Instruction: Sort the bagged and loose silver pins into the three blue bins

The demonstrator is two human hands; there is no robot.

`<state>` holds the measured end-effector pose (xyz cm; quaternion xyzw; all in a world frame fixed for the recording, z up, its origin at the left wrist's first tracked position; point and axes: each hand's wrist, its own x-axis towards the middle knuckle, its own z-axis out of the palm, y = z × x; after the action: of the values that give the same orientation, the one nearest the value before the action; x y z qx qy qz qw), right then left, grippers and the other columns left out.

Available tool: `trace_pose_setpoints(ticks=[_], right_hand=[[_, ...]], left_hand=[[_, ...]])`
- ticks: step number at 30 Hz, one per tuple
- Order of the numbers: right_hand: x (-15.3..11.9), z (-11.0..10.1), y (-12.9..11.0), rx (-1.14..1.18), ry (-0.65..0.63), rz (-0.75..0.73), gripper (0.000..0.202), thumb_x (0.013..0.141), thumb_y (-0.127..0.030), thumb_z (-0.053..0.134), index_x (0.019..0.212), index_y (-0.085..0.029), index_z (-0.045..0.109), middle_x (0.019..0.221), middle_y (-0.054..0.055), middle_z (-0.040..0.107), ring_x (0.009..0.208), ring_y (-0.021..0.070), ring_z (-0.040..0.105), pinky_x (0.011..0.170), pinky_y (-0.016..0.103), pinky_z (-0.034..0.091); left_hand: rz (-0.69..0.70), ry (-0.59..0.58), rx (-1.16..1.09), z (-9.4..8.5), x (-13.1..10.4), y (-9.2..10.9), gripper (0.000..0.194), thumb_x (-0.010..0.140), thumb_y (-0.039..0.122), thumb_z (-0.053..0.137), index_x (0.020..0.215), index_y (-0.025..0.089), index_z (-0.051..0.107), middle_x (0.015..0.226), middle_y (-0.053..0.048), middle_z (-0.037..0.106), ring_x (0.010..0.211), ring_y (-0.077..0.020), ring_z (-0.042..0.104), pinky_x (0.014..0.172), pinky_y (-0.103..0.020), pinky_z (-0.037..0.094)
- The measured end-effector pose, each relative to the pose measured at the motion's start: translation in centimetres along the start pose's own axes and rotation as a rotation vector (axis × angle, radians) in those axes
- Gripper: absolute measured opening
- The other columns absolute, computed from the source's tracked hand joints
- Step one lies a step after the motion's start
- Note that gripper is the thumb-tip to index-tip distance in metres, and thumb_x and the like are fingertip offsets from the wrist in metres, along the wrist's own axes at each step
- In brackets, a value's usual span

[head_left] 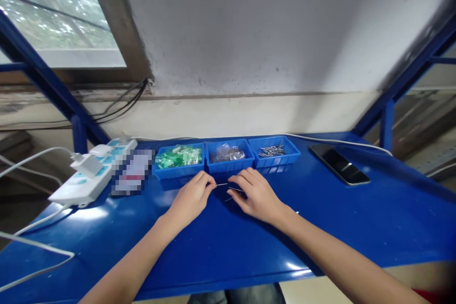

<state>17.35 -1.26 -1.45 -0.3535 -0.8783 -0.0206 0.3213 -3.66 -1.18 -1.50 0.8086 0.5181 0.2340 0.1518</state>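
My left hand (194,195) pinches one end of a thin metal pin (221,184), which points right toward my other hand. Thumb and fingers of my right hand (253,194) are apart, with another thin metal piece (235,189) between them; whether they grip it is too small to tell. Both hands are low over the blue table, in front of three blue bins. Green packets fill the left bin (181,170), clear plastic bags with brownish contents lie in the middle bin (230,166), and metal pins lie in the right bin (280,160).
On the blue table (221,251), a white power strip (83,190) with plugs and cables stands at the left, beside a pixelated flat object (133,172). A black phone (340,165) lies at the right. Blue frame bars rise at both sides, and a white cable runs behind the bins.
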Motion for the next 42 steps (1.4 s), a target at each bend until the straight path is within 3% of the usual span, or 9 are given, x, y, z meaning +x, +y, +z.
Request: trace_pose_setpoints(ticks=[5, 12, 16, 20, 24, 28, 32, 38, 42], right_hand=[[-0.5, -0.6, 1.1, -0.116, 0.033, -0.085, 0.022, 0.092, -0.024, 0.041, 0.091, -0.016, 0.061, 0.078, 0.007, 0.060, 0.074, 0.0171, 0.048, 0.067, 0.031, 0.038], [0.0, -1.5, 2.4, -0.184, 0.083, -0.171, 0.022, 0.093, -0.023, 0.040, 0.082, -0.016, 0.059, 0.072, 0.005, 0.058, 0.068, 0.0158, 0.046, 0.063, 0.029, 0.036], [1.3, -2.7, 5.4, -0.340, 0.327, 0.125, 0.025, 0.093, -0.026, 0.040, 0.077, -0.017, 0.057, 0.072, 0.007, 0.058, 0.071, 0.0187, 0.049, 0.068, 0.031, 0.037], [0.9, -3.2, 8.7, -0.451, 0.371, 0.414, 0.028, 0.090, -0.037, 0.044, 0.097, -0.014, 0.058, 0.085, 0.012, 0.061, 0.081, 0.0236, 0.051, 0.072, 0.034, 0.038], [-0.5, -2.5, 9.2, -0.334, 0.368, 0.464, 0.030, 0.090, -0.039, 0.043, 0.100, -0.014, 0.058, 0.083, 0.009, 0.061, 0.080, 0.0227, 0.051, 0.077, 0.035, 0.040], [-0.7, -1.8, 7.9, -0.128, 0.392, 0.452, 0.026, 0.091, -0.037, 0.043, 0.096, -0.017, 0.059, 0.080, 0.006, 0.061, 0.079, 0.0206, 0.052, 0.077, 0.034, 0.041], [-0.6, -2.1, 6.5, 0.084, 0.356, 0.422, 0.025, 0.092, -0.035, 0.041, 0.088, -0.019, 0.060, 0.080, 0.005, 0.062, 0.076, 0.0179, 0.054, 0.072, 0.031, 0.042], [-0.6, -2.6, 3.3, 0.253, 0.062, 0.118, 0.014, 0.089, -0.026, 0.047, 0.090, -0.018, 0.058, 0.078, 0.003, 0.062, 0.074, 0.0151, 0.054, 0.069, 0.028, 0.042], [-0.3, -1.9, 2.0, 0.155, 0.005, 0.019, 0.014, 0.090, -0.020, 0.044, 0.091, -0.018, 0.058, 0.079, 0.005, 0.062, 0.072, 0.0158, 0.052, 0.067, 0.028, 0.041]], left_hand=[[0.076, 0.001, -0.137, 1.1, 1.0, 2.0, 0.022, 0.093, 0.027, 0.036, 0.082, 0.019, 0.053, 0.086, -0.002, 0.056, 0.080, -0.0164, 0.056, 0.074, -0.029, 0.044], [0.050, 0.006, -0.231, 1.8, 0.9, 2.2, 0.021, 0.092, 0.032, 0.041, 0.083, 0.019, 0.055, 0.079, 0.000, 0.060, 0.072, -0.0149, 0.056, 0.069, -0.027, 0.044], [0.076, 0.018, -0.073, 1.4, -0.3, 3.6, 0.022, 0.086, 0.039, 0.054, 0.100, 0.022, 0.057, 0.094, -0.002, 0.060, 0.081, -0.0182, 0.058, 0.071, -0.030, 0.046], [0.378, -0.085, 0.083, 2.4, -1.9, 7.5, 0.024, 0.088, 0.034, 0.053, 0.110, 0.025, 0.056, 0.105, -0.004, 0.058, 0.096, -0.0220, 0.054, 0.081, -0.035, 0.046], [0.486, -0.123, 0.138, 5.9, -1.8, 11.9, 0.034, 0.085, 0.046, 0.055, 0.107, 0.020, 0.056, 0.098, -0.004, 0.059, 0.092, -0.0227, 0.053, 0.079, -0.037, 0.047], [0.555, -0.134, 0.250, 8.9, -0.6, 13.9, 0.016, 0.087, 0.032, 0.054, 0.087, 0.016, 0.056, 0.088, -0.005, 0.058, 0.086, -0.0228, 0.052, 0.072, -0.037, 0.047], [0.553, -0.124, 0.208, 8.7, 0.5, 12.2, 0.007, 0.087, 0.021, 0.051, 0.084, 0.016, 0.055, 0.085, -0.005, 0.059, 0.084, -0.0221, 0.051, 0.073, -0.036, 0.044], [0.121, 0.057, -0.174, 4.2, 2.8, 5.7, 0.015, 0.091, 0.016, 0.042, 0.084, 0.017, 0.055, 0.082, -0.003, 0.061, 0.078, -0.0172, 0.055, 0.071, -0.029, 0.043], [0.044, 0.075, -0.325, 2.8, 3.2, 4.1, 0.020, 0.091, 0.020, 0.040, 0.078, 0.018, 0.056, 0.073, 0.001, 0.060, 0.070, -0.0143, 0.056, 0.067, -0.026, 0.042]])
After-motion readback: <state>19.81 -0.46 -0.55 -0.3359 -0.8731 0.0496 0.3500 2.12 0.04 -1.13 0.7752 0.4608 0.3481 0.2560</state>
